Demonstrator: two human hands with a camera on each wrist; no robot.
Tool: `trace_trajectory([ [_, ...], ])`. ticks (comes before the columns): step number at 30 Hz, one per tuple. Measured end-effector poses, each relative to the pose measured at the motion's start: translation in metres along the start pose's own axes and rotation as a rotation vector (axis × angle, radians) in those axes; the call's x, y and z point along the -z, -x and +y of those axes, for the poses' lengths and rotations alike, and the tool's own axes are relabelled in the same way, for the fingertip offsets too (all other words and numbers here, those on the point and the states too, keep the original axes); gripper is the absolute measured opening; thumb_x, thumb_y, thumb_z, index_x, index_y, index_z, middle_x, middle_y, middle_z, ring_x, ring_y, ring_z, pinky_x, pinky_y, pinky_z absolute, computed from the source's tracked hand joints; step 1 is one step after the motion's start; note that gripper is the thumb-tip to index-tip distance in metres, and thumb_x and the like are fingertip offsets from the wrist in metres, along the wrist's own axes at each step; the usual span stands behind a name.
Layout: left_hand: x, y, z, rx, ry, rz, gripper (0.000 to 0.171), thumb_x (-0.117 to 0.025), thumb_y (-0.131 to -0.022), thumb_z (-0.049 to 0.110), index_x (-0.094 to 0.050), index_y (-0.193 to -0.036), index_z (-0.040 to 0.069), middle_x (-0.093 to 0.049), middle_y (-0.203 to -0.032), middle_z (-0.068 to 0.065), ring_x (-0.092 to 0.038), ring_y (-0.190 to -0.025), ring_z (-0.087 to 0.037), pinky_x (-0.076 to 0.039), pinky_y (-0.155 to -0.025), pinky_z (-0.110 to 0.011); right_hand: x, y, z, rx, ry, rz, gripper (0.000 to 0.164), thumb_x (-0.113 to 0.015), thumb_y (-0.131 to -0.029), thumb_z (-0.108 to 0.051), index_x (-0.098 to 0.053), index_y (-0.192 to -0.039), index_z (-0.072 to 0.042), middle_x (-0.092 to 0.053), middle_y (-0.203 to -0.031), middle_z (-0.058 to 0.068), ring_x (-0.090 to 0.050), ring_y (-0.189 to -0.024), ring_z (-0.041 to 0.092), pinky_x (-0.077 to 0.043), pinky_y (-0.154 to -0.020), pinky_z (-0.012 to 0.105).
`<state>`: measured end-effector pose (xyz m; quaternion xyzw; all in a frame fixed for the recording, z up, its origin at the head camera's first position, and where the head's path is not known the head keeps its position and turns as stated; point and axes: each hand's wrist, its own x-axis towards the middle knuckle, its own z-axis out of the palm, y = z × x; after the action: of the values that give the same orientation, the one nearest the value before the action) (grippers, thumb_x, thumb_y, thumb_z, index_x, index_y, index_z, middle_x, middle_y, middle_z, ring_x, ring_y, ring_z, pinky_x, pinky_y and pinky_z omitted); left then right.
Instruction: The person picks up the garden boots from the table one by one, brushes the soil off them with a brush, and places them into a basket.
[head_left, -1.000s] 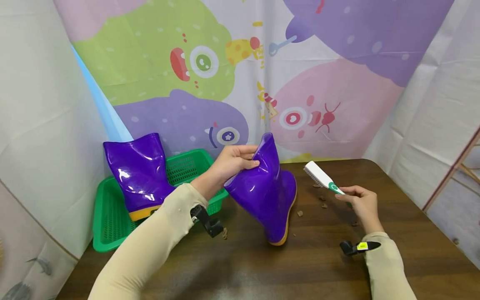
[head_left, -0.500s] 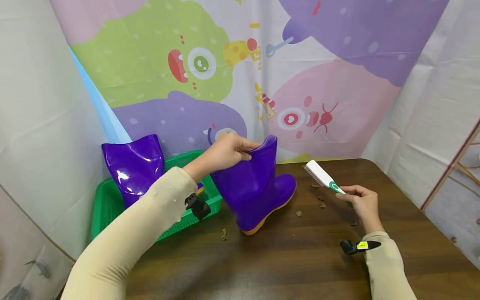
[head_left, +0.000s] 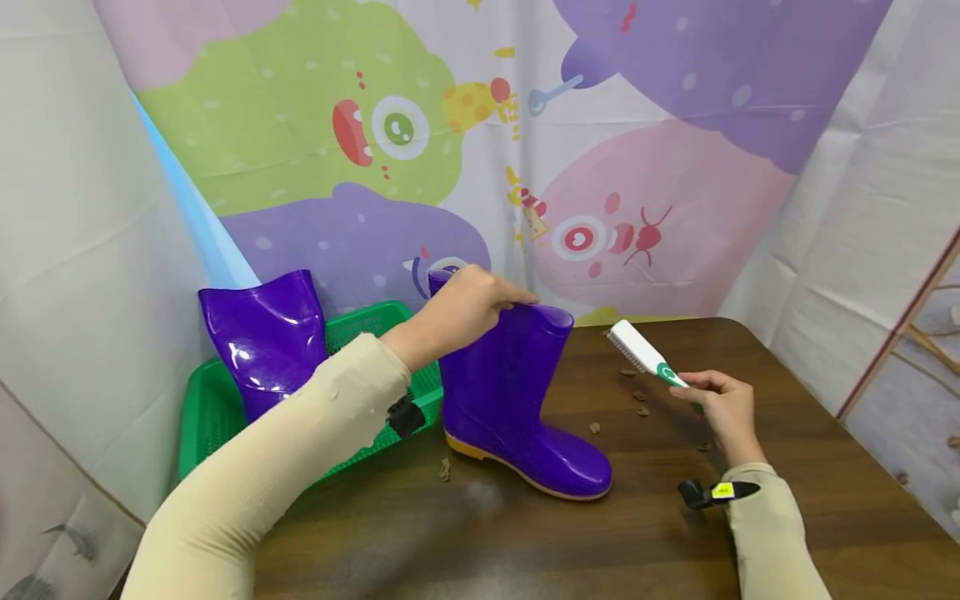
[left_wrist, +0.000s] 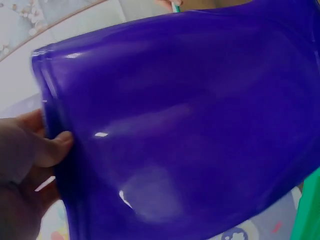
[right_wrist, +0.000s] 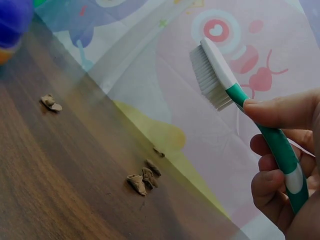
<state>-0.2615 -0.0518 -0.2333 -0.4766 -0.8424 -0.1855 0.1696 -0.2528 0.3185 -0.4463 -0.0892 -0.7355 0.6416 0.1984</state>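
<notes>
A glossy purple rain boot (head_left: 502,392) with a yellow-orange sole stands upright, its toe pointing right and toward me. My left hand (head_left: 468,308) pinches its top rim. In the left wrist view the thumb of that left hand (left_wrist: 25,162) lies on the outer side of the shaft (left_wrist: 190,115), with fingers behind the rim. Whether the sole bears fully on the table is hard to tell. To the right, my right hand (head_left: 726,412) grips the green handle of a white scrubbing brush (head_left: 636,346). The right wrist view shows its bristles (right_wrist: 207,75) facing left, apart from the boot.
A second purple boot (head_left: 266,337) leans in a green plastic basket (head_left: 197,425) at the left, partly behind my left sleeve. Several brown crumbly bits (head_left: 595,427) lie scattered on the dark wooden table (head_left: 570,550). A cartoon-print cloth (head_left: 480,167) hangs behind.
My left hand has turned the boot from tilted, toe toward the back right, to upright with its toe forward right. The right hand and brush have stayed nearly still.
</notes>
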Motion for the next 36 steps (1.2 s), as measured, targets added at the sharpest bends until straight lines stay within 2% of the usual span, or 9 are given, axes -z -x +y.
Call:
trace_trajectory([
  [4,-0.009,0.0,0.0,-0.092,0.019,0.133,0.039,-0.052,-0.085,-0.02,-0.077,-0.106,0.003,-0.075,-0.103,-0.008,-0.07,-0.099,-0.023,-0.054,-0.088,-0.03,0.0,0.0,0.0,0.003,-0.007,-0.005,0.018,-0.082,-0.074,0.006,-0.079,-0.089,-0.003,-0.067,-0.066,-0.012,-0.055,-0.054,0.007,-0.047,-0.046,0.021],
  [9,-0.025,-0.004,0.0,-0.277,0.033,0.316,0.038,-0.051,-0.083,-0.023,-0.076,-0.098,0.001,-0.075,-0.099,-0.009,-0.069,-0.097,-0.025,-0.05,-0.094,-0.028,0.0,0.0,-0.001,0.006,-0.015,-0.007,0.018,-0.082,-0.074,0.006,-0.079,-0.089,-0.002,-0.068,-0.066,-0.012,-0.057,-0.055,0.006,-0.047,-0.047,0.021],
  [12,-0.039,-0.004,-0.003,-0.386,0.049,0.376,0.036,-0.05,-0.083,-0.023,-0.075,-0.096,0.0,-0.074,-0.099,-0.011,-0.068,-0.099,-0.025,-0.047,-0.1,-0.026,0.0,0.0,-0.002,0.007,-0.021,-0.005,0.018,-0.082,-0.074,0.007,-0.079,-0.089,-0.001,-0.068,-0.067,-0.012,-0.058,-0.055,0.006,-0.047,-0.046,0.021],
  [14,-0.048,-0.001,-0.006,-0.425,0.055,0.397,0.034,-0.052,-0.084,-0.023,-0.075,-0.096,0.0,-0.074,-0.1,-0.011,-0.068,-0.1,-0.026,-0.045,-0.102,-0.027,0.0,0.0,-0.002,0.008,-0.022,-0.006,0.018,-0.082,-0.074,0.007,-0.078,-0.09,-0.001,-0.068,-0.067,-0.012,-0.057,-0.055,0.006,-0.047,-0.046,0.021],
  [18,-0.059,0.011,-0.018,-0.42,0.141,0.406,0.03,-0.056,-0.086,-0.022,-0.075,-0.096,-0.001,-0.074,-0.1,-0.012,-0.069,-0.103,-0.026,-0.044,-0.105,-0.032,-0.001,0.0,-0.001,0.007,-0.014,-0.01,0.018,-0.082,-0.074,0.006,-0.079,-0.089,-0.003,-0.069,-0.067,-0.012,-0.056,-0.054,0.007,-0.046,-0.046,0.022],
  [23,-0.062,0.027,-0.029,-0.4,0.296,0.39,0.028,-0.057,-0.087,-0.021,-0.073,-0.097,0.0,-0.074,-0.102,-0.012,-0.068,-0.108,-0.028,-0.042,-0.108,-0.041,-0.001,0.0,-0.001,0.004,0.004,-0.023,0.017,-0.083,-0.075,0.004,-0.08,-0.089,-0.005,-0.069,-0.068,-0.013,-0.059,-0.057,0.007,-0.048,-0.049,0.022],
  [27,-0.062,0.04,-0.032,-0.417,0.296,0.407,0.03,-0.056,-0.085,-0.022,-0.073,-0.093,0.001,-0.074,-0.101,-0.011,-0.068,-0.106,-0.029,-0.043,-0.106,-0.045,-0.001,0.001,-0.002,-0.007,0.018,-0.037,0.019,-0.083,-0.076,0.003,-0.079,-0.093,-0.003,-0.068,-0.069,-0.013,-0.061,-0.06,0.006,-0.051,-0.052,0.023],
  [32,-0.064,0.058,-0.033,-0.44,0.301,0.476,0.034,-0.055,-0.08,-0.026,-0.073,-0.087,0.002,-0.075,-0.094,-0.012,-0.07,-0.099,-0.03,-0.046,-0.103,-0.046,-0.003,0.002,-0.002,-0.01,0.016,-0.045,0.021,-0.083,-0.076,0.002,-0.078,-0.096,0.0,-0.069,-0.07,-0.013,-0.061,-0.061,0.004,-0.051,-0.053,0.022],
  [36,-0.065,0.076,-0.036,-0.407,0.356,0.512,0.033,-0.056,-0.08,-0.026,-0.073,-0.085,0.003,-0.074,-0.091,-0.013,-0.07,-0.097,-0.031,-0.047,-0.102,-0.045,-0.006,0.002,-0.005,0.01,0.035,-0.061,0.022,-0.083,-0.076,0.002,-0.077,-0.096,0.002,-0.069,-0.069,-0.013,-0.06,-0.059,0.006,-0.049,-0.052,0.022],
])
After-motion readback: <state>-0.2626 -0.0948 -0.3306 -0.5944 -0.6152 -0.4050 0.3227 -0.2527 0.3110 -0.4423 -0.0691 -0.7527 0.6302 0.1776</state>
